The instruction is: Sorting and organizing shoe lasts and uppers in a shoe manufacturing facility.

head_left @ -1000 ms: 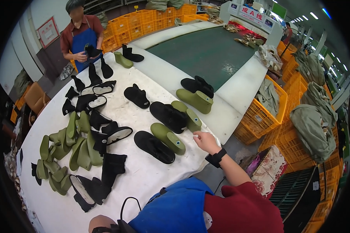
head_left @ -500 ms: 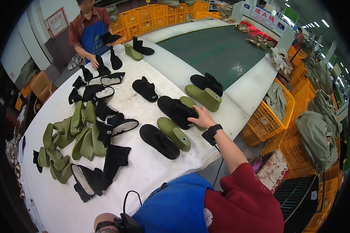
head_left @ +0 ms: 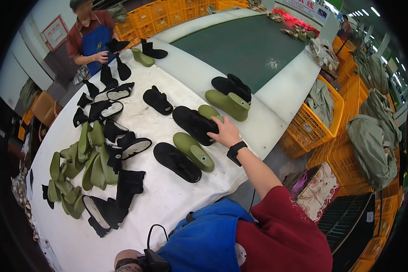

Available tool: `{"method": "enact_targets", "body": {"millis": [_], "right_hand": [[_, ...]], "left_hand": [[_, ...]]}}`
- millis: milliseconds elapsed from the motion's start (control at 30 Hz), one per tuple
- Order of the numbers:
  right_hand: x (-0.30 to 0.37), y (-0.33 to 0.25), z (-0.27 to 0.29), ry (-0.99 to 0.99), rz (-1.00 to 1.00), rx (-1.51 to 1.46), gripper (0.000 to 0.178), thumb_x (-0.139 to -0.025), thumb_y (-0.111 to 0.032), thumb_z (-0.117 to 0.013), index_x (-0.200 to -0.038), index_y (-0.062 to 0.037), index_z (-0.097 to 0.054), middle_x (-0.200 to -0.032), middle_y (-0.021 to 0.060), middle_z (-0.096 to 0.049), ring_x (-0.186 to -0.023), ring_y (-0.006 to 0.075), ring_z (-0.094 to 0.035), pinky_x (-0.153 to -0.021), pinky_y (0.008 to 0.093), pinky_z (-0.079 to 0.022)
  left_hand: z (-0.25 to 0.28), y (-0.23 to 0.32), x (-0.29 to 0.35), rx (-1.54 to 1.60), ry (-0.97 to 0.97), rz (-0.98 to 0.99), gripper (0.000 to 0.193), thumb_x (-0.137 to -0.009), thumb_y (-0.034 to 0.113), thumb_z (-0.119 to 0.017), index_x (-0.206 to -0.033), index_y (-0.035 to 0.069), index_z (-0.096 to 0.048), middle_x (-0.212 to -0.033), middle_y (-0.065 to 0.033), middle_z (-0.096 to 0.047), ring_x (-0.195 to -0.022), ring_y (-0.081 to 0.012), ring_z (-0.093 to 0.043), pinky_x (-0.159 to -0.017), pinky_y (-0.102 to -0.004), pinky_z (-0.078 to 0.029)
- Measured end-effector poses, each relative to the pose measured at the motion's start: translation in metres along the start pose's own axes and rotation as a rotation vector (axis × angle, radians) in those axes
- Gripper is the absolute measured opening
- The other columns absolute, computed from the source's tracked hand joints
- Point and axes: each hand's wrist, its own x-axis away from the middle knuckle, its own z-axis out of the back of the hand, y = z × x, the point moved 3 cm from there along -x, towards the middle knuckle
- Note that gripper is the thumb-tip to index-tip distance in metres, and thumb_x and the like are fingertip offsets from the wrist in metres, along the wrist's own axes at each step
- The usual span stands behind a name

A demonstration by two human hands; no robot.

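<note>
My right hand (head_left: 227, 132), a black band on its wrist, reaches onto the white table (head_left: 181, 206). Its bent fingers hold the near end of a black shoe (head_left: 190, 122) and cover part of the green shoe last (head_left: 207, 111) beside it. Closer to me, another black shoe (head_left: 177, 162) lies alongside a green last (head_left: 193, 152). Just beyond the hand sit a third green last (head_left: 228, 104) and a black shoe (head_left: 233, 87). At the bottom edge only a strapped part of my left arm (head_left: 126, 257) shows; the left hand is out of sight.
Several green lasts (head_left: 93, 167) and black boots (head_left: 129, 187) cover the table's left side. A co-worker (head_left: 93, 41) stands at the far left, holding a black boot (head_left: 117, 45). A green conveyor belt (head_left: 240, 50) lies beyond. Orange crates (head_left: 310, 133) line the right.
My view has shifted slightly, and my right hand remains at the same shoe, covering more of the last. The co-worker's lower hand has risen from the boots on the table toward the held boot.
</note>
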Motion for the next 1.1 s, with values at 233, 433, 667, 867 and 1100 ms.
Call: {"method": "enact_targets", "body": {"millis": [233, 433, 667, 867, 1100], "right_hand": [[0.000, 0.014, -0.002, 0.039, 0.062, -0.027, 0.069, -0.067, -0.041, -0.070, -0.126, -0.0201, -0.042, -0.118, 0.0209, -0.042, -0.100, 0.0379, -0.050, -0.082, 0.0411, -0.045], [-0.042, 0.046, 0.022, -0.090, -0.012, -0.651, 0.063, -0.070, -0.037, -0.068, -0.121, -0.0071, -0.046, -0.110, 0.0169, -0.053, -0.102, 0.0316, -0.050, -0.088, 0.0374, -0.041], [-0.115, 0.136, 0.059, 0.307, -0.139, 0.024, 0.052, -0.069, -0.031, -0.068, -0.112, -0.0058, -0.051, -0.100, 0.0147, -0.059, -0.092, 0.0327, -0.055, -0.083, 0.0396, -0.043], [-0.148, 0.157, 0.041, 0.316, -0.170, -0.001, 0.017, -0.076, -0.018, -0.059, -0.087, -0.0058, -0.060, -0.077, 0.0190, -0.062, -0.076, 0.0355, -0.061, -0.068, 0.0447, -0.049], [-0.099, 0.103, 0.123, 0.526, 0.022, -0.554, 0.022, -0.078, -0.019, -0.061, -0.088, 0.0006, -0.058, -0.071, 0.0201, -0.060, -0.068, 0.0377, -0.059, -0.059, 0.0402, -0.045]], "left_hand": [[-0.027, -0.015, -0.016, 0.137, -0.070, 0.044, 0.060, -0.072, 0.003, -0.067, -0.124, 0.023, -0.043, -0.129, 0.0088, -0.035, -0.099, -0.0148, -0.051, -0.074, -0.0369, -0.047], [-0.048, -0.051, -0.022, -0.073, -0.064, -0.209, 0.054, -0.074, 0.010, -0.067, -0.123, 0.015, -0.045, -0.124, -0.0031, -0.042, -0.098, -0.0224, -0.053, -0.077, -0.0393, -0.046], [-0.033, -0.079, -0.008, -0.466, -0.189, 0.378, 0.050, -0.074, 0.011, -0.064, -0.121, 0.006, -0.046, -0.116, -0.0148, -0.049, -0.098, -0.0298, -0.053, -0.080, -0.0422, -0.044], [-0.007, -0.084, 0.032, -0.633, -0.017, 0.711, 0.041, -0.076, 0.007, -0.056, -0.114, -0.005, -0.049, -0.107, -0.0222, -0.054, -0.098, -0.0312, -0.053, -0.085, -0.0400, -0.041], [0.003, -0.079, 0.068, -0.755, 0.394, 1.021, 0.031, -0.082, 0.002, -0.050, -0.111, -0.008, -0.051, -0.103, -0.0171, -0.058, -0.094, -0.0231, -0.056, -0.086, -0.0328, -0.042]]}}
